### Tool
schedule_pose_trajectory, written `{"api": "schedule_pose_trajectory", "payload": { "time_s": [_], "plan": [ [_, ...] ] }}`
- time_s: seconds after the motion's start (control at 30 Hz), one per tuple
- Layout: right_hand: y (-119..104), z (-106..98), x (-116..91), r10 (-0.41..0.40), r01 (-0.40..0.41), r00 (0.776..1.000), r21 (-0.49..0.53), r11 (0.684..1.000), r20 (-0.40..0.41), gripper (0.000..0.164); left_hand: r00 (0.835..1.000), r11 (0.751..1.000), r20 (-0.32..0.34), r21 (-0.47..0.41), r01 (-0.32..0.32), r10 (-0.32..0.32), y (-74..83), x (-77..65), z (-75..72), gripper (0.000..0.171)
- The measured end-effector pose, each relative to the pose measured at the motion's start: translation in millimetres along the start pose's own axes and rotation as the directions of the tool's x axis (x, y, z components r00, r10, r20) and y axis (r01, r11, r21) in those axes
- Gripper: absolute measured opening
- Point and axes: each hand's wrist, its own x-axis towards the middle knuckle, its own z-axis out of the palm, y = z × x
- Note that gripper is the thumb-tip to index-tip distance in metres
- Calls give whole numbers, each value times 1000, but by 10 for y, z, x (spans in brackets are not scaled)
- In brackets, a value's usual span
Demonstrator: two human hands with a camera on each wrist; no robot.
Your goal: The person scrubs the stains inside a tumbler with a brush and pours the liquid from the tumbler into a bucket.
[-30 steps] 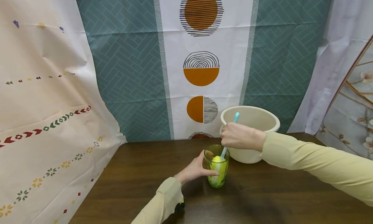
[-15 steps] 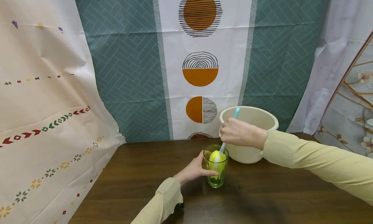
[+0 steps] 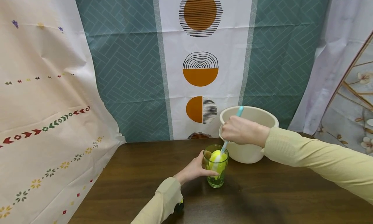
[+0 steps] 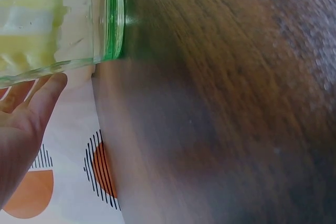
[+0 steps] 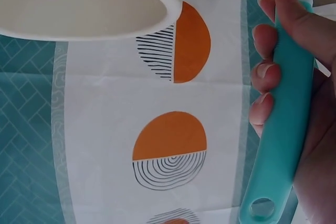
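Note:
A green see-through drinking glass [image 3: 216,182] stands on the table in the head view. My left hand [image 3: 193,170] holds its left side, with the thumb across the near wall and fingers around the far side. A cup-cleaning sponge brush [image 5: 287,103] has a teal handle and a pale shaft. My right hand [image 3: 241,130] grips that handle, fingers wrapped around it in the right wrist view. The brush's yellow-and-white sponge head [image 3: 217,156] sits inside the upper part of the glass. Beneath it, the glass's lower part shows through in the left wrist view.
A cream bucket [image 3: 246,154] stands behind my right hand, close to the glass. The dark wooden table [image 3: 140,172] ends at a patterned cloth backdrop [image 3: 131,72]. A small black-and-yellow object [image 3: 179,207] shows beside my left sleeve.
The sponge head has risen from low in the glass to its upper part. My right hand has lifted slightly, and the handle's top leans further right. My left hand keeps its hold.

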Motion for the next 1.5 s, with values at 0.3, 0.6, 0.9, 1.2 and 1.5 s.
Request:
{"api": "schedule_pose_trajectory", "payload": {
  "time_s": [0.3,0.6,0.9,1.2,1.5],
  "plan": [
    [21,-75,-2,-1,-2,1000,73,997,31,23,1000,1000,-1,10,17,-17,14,-14,-4,65],
    [72,-109,37,29,-29,999,-16,999,-13,26,999,999,15,-1,40,-40,13,-5,-1,72],
    [101,-97,26,66,-66,997,0,998,-33,31,999,999,22,-8,38,-38,31,-2,8,71],
    [135,-64,-78,113,-111,993,87,990,-28,33,1000,1000,13,-2,28,-28,28,4,12,75],
    [152,-90,-128,113,-111,994,168,980,-3,35,1000,1000,12,-4,10,-10,3,6,8,69]
  ]
}}
